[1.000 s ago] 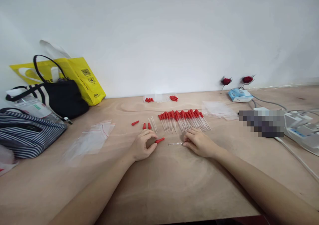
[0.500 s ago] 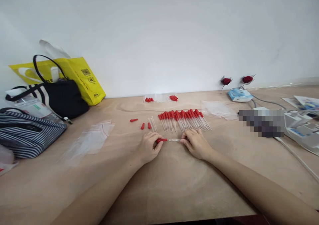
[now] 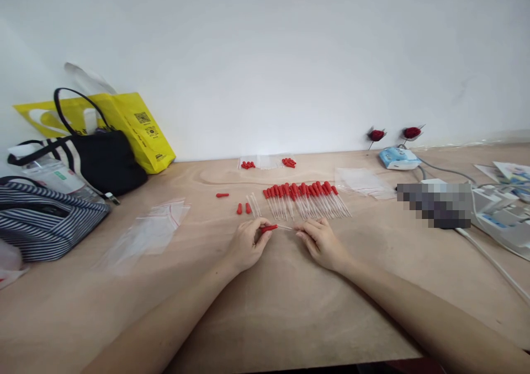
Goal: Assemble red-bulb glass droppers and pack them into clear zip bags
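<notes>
Pinched in the fingers of my left hand (image 3: 248, 244) is a red rubber dropper bulb (image 3: 270, 228), its end pointing right. My right hand (image 3: 321, 242) grips a thin clear glass dropper tube (image 3: 285, 228) by its right part, which the fingers hide. The tube's left end meets the bulb's mouth; how far it goes in I cannot tell. Beyond my hands lies a row of several red-capped droppers (image 3: 302, 197). To the left of that row are a few bare glass tubes (image 3: 254, 205) and three loose bulbs (image 3: 247, 208).
Plastic bags holding red bulbs (image 3: 289, 163) lie near the wall. Clear zip bags (image 3: 155, 228) are on the left, others (image 3: 364, 182) at right. A striped bag (image 3: 53, 217), black bag (image 3: 111, 167) and yellow bag (image 3: 153, 142) stand left. Cables and a power strip (image 3: 503, 214) occupy the right.
The gap between the bulb and the glass tube has closed. The tube now slants slightly, and my right hand has come a little to the left. Two loose bulbs have turned slightly.
</notes>
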Tool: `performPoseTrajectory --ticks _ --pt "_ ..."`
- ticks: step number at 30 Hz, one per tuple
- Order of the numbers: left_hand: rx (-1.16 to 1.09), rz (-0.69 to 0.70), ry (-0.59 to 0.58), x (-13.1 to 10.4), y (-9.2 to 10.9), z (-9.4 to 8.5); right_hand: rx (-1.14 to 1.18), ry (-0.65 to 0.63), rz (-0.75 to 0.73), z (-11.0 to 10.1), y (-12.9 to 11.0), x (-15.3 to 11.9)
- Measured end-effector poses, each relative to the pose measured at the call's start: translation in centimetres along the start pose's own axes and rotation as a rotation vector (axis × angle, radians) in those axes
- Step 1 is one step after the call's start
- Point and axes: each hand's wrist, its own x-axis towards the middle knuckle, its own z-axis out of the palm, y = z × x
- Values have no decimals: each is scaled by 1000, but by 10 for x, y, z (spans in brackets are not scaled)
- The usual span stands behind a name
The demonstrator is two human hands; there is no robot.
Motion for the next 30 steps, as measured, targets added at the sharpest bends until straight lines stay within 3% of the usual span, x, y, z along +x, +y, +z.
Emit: performPoseTrajectory --ticks 12,22,30 --pt "-135 -17 154 -3 4 7 38 48 -121 2 -9 -1" --pt "-15 204 92 -8 1 10 -74 82 -214 -2 -6 0" --pt "-7 195 42 -9 7 6 -103 38 -172 0 -12 2"
